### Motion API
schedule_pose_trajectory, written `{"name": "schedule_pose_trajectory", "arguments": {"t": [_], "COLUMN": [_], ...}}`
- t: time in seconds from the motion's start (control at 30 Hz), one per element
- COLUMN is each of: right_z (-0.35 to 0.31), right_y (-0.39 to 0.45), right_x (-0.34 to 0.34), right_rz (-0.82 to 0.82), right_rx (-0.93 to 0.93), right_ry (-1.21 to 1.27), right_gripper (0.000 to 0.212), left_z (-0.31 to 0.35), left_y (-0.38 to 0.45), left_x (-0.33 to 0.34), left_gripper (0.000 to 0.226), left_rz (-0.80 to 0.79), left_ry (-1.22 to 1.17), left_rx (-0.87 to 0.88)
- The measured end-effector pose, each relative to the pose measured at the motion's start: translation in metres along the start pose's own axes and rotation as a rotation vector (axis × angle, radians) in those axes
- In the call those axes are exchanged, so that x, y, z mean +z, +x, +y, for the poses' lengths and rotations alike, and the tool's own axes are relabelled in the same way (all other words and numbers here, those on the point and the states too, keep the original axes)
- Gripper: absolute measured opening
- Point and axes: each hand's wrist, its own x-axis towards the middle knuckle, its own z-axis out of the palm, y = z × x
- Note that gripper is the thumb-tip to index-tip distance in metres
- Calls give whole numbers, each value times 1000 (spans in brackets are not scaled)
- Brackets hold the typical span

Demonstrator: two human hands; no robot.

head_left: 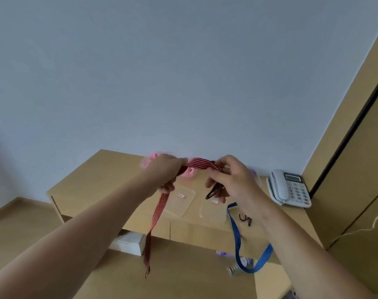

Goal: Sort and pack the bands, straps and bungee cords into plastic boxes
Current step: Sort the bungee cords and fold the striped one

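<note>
Folding red cord (pixel 198 164) between left hand (pixel 165 170) and right hand (pixel 231 180), both grasping it. Next: gather hanging tail, lower into box (pixel 179 201) at 6 o'clock.

Red-and-black striped bungee cord (pixel 200 164), flat woven cloth, ribbed and matt, stretched between the fingers of both hands; a dark metal hook (pixel 212 194) below the right fingers. Blue striped bungee cord (pixel 234 229), the same woven cloth. Clear plastic boxes (pixel 179 200), smooth and faintly glossy, beneath the fingers. Desk (pixel 93 175), pale wood-look, smooth and matt. Telephone (pixel 288 188), glossy white plastic.
</note>
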Motion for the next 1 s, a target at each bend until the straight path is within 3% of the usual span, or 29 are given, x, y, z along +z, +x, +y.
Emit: {"name": "schedule_pose_trajectory", "arguments": {"t": [0.07,0.1,0.17,0.23,0.3,0.43,0.63,0.8,0.9,1.0], "right_z": [-15,-21,-33,-42,-49,-57,-54,-52,-50,-54], "right_y": [3,5,6,6,6,4,-4,-20,-28,-39], "right_x": [-1,-1,1,2,0,-8,-12,-15,-16,-25], "right_rz": [2,-5,-21,-47,-57,38,315,276,247,305], "right_rx": [-4,12,51,77,83,116,-23,-44,-28,-56], "right_ry": [-43,-44,-61,-86,-112,-262,-426,-291,-88,3], "right_gripper": [17,17,15,15,13,13,16,30,41,37], "left_z": [-15,-18,-18,-14,-14,-6,9,25,35,43], "left_y": [4,3,-1,-8,-10,-14,-13,-10,-11,-17], "left_x": [3,6,8,11,12,13,24,34,41,47], "left_gripper": [69,77,78,53,40,13,12,12,15,16], "left_rz": [49,56,-125,-413,-557,-499,-390,-323,-380,-480], "left_ry": [555,581,198,-257,-552,-468,-544,-631,-657,-643], "left_rx": [192,266,350,443,453,491,420,366,362,406]}}
